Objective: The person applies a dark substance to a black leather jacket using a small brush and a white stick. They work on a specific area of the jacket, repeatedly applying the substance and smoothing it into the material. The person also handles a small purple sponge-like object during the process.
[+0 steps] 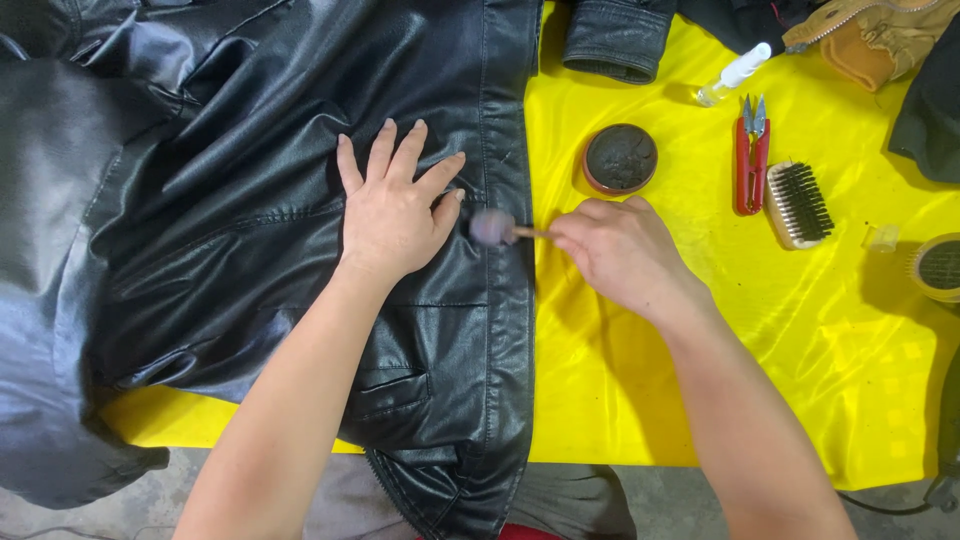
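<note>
A black leather jacket (250,200) lies spread over a yellow cloth (700,350) on the table. My left hand (395,205) presses flat on the jacket near its front edge, fingers apart. My right hand (620,250) grips the wooden handle of a small round dauber brush (492,228). The brush head is blurred and touches the jacket's front strip just right of my left thumb.
An open round tin of dark polish (620,158) sits beyond my right hand. Red snips (751,155), a bristle brush (798,205), a small spray bottle (735,73), a tan glove (875,40) and another tin (940,265) lie at the right.
</note>
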